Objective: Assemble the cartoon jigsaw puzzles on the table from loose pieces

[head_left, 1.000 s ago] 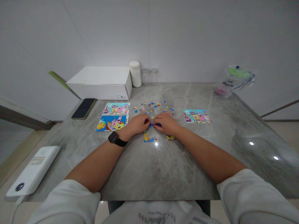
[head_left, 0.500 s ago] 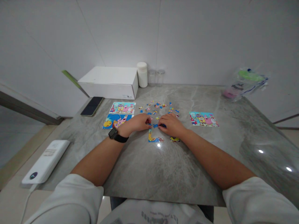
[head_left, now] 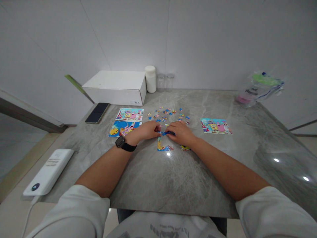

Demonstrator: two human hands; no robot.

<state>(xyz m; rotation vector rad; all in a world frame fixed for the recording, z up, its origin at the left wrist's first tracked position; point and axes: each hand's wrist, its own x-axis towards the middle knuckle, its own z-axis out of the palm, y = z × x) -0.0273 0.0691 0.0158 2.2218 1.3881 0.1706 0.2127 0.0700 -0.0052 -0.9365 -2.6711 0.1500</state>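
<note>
My right hand is closed, its fingertips on a small blue puzzle piece. Close beside it, my left hand has its fingers pressed together at the top of a partly joined puzzle; what they pinch there is too small to make out. The joined pieces run down the left side and along the bottom in an L shape. Several loose puzzle pieces are scattered beyond my hands. A yellow piece lies below my right wrist.
Picture cards lie left of my hands, another card to the right. A phone, white box, white bottle and glass jars stand farther back. A plastic bag sits at the right corner, a white device at the left edge.
My right hand has moved slightly left, bringing the blue piece nearer my left fingertips and the top of the joined puzzle. My left hand has hardly moved.
</note>
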